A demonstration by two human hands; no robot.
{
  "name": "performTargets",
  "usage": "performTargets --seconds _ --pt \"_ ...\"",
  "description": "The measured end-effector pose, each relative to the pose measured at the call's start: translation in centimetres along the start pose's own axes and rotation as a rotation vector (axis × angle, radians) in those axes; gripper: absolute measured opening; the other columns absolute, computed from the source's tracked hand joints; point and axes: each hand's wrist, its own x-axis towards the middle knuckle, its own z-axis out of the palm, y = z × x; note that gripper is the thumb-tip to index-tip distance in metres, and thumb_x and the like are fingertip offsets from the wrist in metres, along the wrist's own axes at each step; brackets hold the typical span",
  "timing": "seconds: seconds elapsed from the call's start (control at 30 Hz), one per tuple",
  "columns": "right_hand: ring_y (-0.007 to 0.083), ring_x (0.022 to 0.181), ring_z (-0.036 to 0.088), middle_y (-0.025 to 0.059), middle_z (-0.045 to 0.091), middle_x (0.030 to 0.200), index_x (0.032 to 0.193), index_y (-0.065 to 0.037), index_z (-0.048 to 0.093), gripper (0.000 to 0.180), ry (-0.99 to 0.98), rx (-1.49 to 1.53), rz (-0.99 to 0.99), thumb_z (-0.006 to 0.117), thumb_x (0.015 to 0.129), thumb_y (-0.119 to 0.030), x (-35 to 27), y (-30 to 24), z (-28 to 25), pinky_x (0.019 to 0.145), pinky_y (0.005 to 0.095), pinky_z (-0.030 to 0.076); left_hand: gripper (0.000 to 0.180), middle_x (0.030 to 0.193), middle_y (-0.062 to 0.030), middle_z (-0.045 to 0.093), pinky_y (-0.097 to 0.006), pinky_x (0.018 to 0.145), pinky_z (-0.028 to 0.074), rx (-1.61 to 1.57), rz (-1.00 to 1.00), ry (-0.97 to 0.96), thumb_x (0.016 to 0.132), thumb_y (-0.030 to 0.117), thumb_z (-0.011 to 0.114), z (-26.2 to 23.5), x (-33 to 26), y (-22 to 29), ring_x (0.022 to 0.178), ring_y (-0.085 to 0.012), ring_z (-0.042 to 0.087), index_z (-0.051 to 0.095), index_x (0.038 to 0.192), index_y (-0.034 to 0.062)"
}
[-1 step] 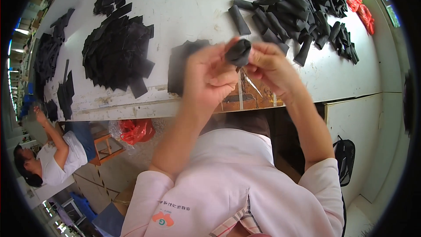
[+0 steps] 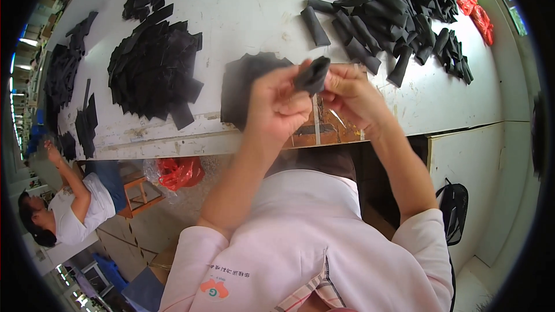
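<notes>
Between my two hands, above the table's front edge, is a black fabric tube with its open end facing up. My left hand grips its left side, fingers curled. My right hand pinches its right side between thumb and fingers. Behind my left hand lies a stack of flat black fabric pieces, partly covered by it. Beyond my right hand spreads a big heap of black fabric tubes, with one single tube at its left edge.
Left on the white table sits a large pile of black fabric pieces. Red plastic bags stand at the far right. A worn brown board lies under my hands. Another person works at the left, near a wooden stool.
The fabric tube has tilted and its mouth looks narrower. Both hands have shifted slightly, still holding it.
</notes>
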Motion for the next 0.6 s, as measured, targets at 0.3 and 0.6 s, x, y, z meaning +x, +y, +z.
performTargets --seconds 0.3,0.6 --pt "0.0046 0.065 0.045 -0.0004 0.049 0.068 0.077 -0.004 0.055 0.025 -0.047 -0.425 -0.250 0.053 0.086 -0.028 0.7 0.4 -1.0 0.054 0.0205 0.037 0.036 0.086 -0.0061 0.059 -0.023 0.066 0.046 1.359 0.867 -0.012 0.076 0.003 0.062 1.4 -0.7 -0.6 0.071 -0.0111 0.055 0.052 0.111 0.0027" --pt "0.0218 0.068 0.053 0.0055 0.051 0.068 0.075 -0.003 0.053 0.032 0.164 -1.540 -1.013 0.060 0.075 -0.034 -2.4 -2.6 2.9 0.053 0.0326 0.041 0.014 0.084 -0.0044 0.060 -0.021 0.071 0.043 0.844 0.986 -0.145 0.077 -0.004 0.058 2.8 -1.8 -1.6 0.077 -0.0088 0.054 0.060 0.091 0.0005"
